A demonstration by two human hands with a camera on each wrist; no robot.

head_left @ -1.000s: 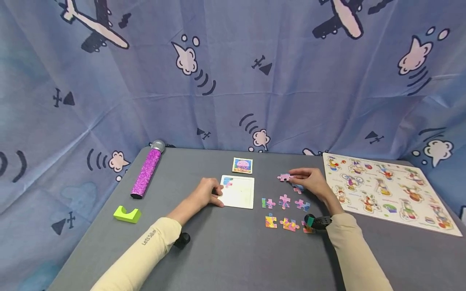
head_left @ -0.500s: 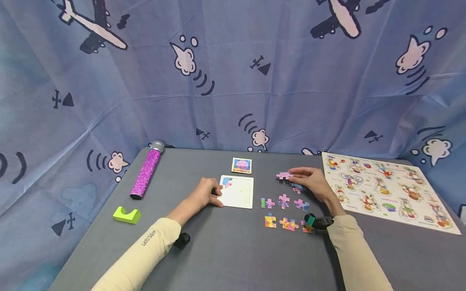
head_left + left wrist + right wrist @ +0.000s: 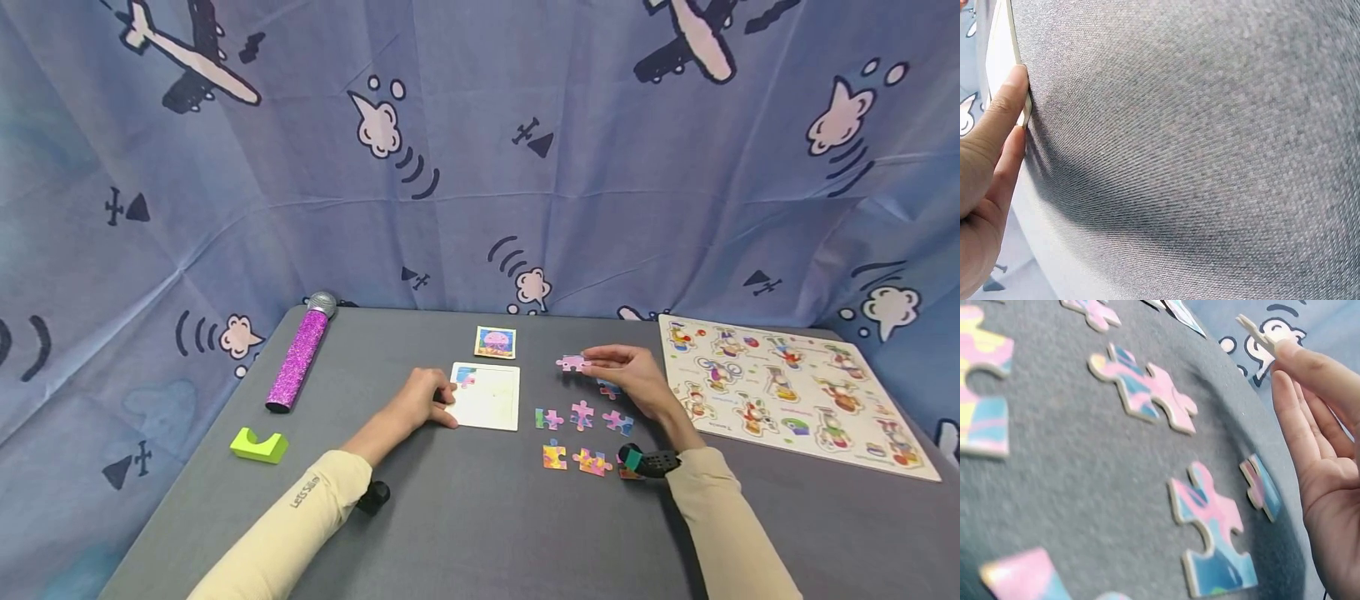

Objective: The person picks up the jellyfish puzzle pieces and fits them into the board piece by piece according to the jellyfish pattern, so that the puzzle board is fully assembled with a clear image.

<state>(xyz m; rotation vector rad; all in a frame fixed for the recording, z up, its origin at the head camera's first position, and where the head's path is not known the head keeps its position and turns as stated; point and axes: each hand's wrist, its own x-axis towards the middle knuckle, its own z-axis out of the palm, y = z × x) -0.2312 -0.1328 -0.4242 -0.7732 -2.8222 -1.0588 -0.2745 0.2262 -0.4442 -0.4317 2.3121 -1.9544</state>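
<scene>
My right hand (image 3: pixel 628 373) pinches a pink jigsaw piece (image 3: pixel 572 363) between thumb and fingertips, raised above the table. In the right wrist view this jigsaw piece (image 3: pixel 1256 334) shows nearly edge-on. My left hand (image 3: pixel 422 398) holds the left edge and near corner of a white puzzle tray (image 3: pixel 491 408), thumb and finger close together there in the left wrist view. A blue-and-pink piece (image 3: pixel 467 377) lies in the tray's far left corner. Loose jigsaw pieces lie in rows right of the tray, among them a pink one (image 3: pixel 582 415) and a yellow one (image 3: pixel 554 456).
Behind the tray lies a small jellyfish picture card (image 3: pixel 495 342). A purple glitter microphone (image 3: pixel 302 354) and a green notched block (image 3: pixel 258 447) are at the left. A large picture board (image 3: pixel 787 400) covers the right side. A curtain (image 3: pixel 465 167) hangs behind the table.
My right hand has shifted slightly left with the pink jigsaw piece, towards the tray. My left hand stays at the tray's edge. The whole head view has drifted a little.
</scene>
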